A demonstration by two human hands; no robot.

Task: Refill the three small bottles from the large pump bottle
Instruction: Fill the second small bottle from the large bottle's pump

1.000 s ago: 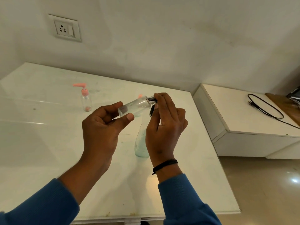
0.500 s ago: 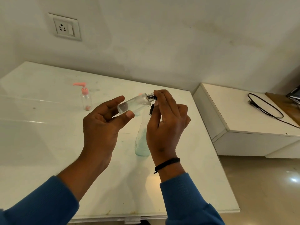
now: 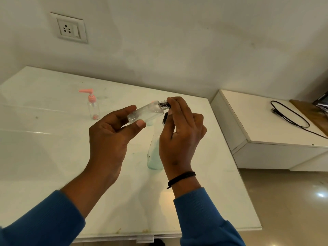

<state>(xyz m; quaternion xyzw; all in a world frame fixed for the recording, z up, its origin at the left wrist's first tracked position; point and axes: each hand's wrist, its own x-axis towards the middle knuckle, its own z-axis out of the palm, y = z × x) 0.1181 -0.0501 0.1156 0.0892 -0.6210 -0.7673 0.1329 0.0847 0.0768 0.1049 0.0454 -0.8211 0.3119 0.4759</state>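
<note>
Pink-capped pump bottle (image 3: 93, 109) stands far left on the white table (image 3: 53, 157), apart from both hands. Left hand (image 3: 110, 137) pinches 1 small clear bottle (image 3: 146, 113) by its base, tilted above the table; it looks light, stiff and slippery, best held round the barrel. Right hand (image 3: 181, 134) pinches its black neck (image 3: 164, 104), above the large bottle (image 3: 154, 153).

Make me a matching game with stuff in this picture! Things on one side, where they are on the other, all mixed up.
Things:
1. small clear plastic bottle
2. small bottle with pink pump top
3. black looped cable
4. white wall socket

Places:
A. on the wall
B. standing on the white table
C. held in the left hand
D. on the low white cabinet

Pairs: 1-C, 2-B, 3-D, 4-A
</note>
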